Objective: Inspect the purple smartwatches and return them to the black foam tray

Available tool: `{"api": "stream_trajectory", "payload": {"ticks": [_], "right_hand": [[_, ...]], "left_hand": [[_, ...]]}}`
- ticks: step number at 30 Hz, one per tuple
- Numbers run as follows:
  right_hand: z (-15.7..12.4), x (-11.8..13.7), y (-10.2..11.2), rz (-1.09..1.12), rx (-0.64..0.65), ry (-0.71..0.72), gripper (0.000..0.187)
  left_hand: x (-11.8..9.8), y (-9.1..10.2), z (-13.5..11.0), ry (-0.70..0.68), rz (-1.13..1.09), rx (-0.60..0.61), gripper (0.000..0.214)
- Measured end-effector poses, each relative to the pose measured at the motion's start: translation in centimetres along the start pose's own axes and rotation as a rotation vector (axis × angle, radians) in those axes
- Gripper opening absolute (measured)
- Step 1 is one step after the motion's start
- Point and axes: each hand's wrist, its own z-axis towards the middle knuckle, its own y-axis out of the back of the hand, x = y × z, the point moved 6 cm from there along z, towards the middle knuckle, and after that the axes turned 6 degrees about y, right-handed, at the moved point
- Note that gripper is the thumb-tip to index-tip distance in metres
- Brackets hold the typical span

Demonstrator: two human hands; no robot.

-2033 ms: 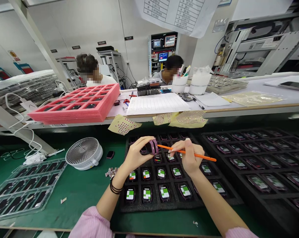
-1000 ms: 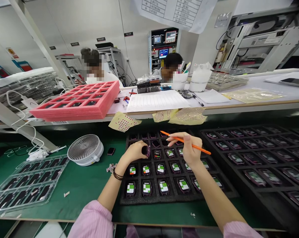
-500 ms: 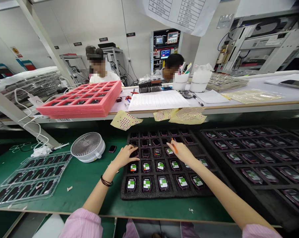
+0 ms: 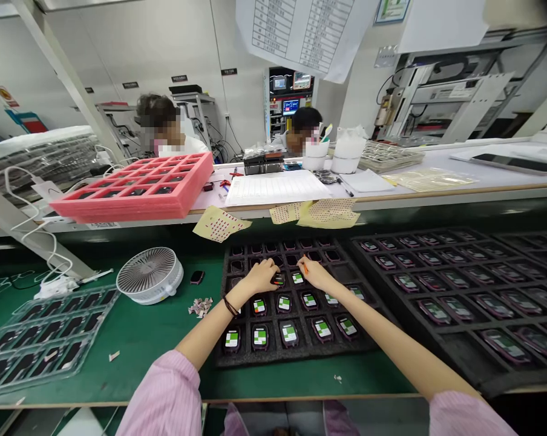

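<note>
Over a black foam tray (image 4: pixel 273 358), my left hand (image 4: pixel 261 277) reaches in from the left. Its fingers and thumb are closed about the edges of a smartwatch (image 4: pixel 279 280) that still sits in its slot. My right hand (image 4: pixel 317 275) is closed on a thin orange stick-like tool (image 4: pixel 305 266), its tip partly hidden by the fingers. Just below that hand lies a smartwatch with a lit green and white screen (image 4: pixel 298 278). The front rows hold more lit watches (image 4: pixel 288 332); those at the back have dark screens.
A second foam tray of watches (image 4: pixel 464 339) stands at the right. To the left are a round white fan (image 4: pixel 150 275), a loose watch (image 4: pixel 198 277), paper scraps (image 4: pixel 201 307) and a clear plastic tray (image 4: pixel 42 339). A pink foam tray (image 4: pixel 178 206) sits on the shelf.
My left hand has moved right, from the tray's left column to a watch nearer the middle. My right hand keeps the orange tool near the same watch. The view has shifted slightly.
</note>
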Motion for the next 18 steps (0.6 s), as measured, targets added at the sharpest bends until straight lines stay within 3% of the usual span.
{"api": "stream_trajectory", "payload": {"ticks": [6,11,15,18], "right_hand": [[-0.2,0.3,-0.6,0.186,0.028,0.046,0.022],[-0.2,0.4,-0.9,0.395,-0.026,0.058,0.017],[-0.3,0.5,-0.4,0.618,-0.054,0.025,0.021],[-0.1,1.5,1.2,0.785,-0.073,0.025,0.029]], "left_hand": [[0.7,-0.4,1.7,-0.001,-0.143,0.045,0.042],[1.4,-0.1,1.4,0.017,-0.418,-0.058,0.043],[2.6,1.1,0.8,0.046,-0.750,-0.136,0.044],[3.3,3.0,0.0,0.044,-0.956,-0.181,0.042]]}}
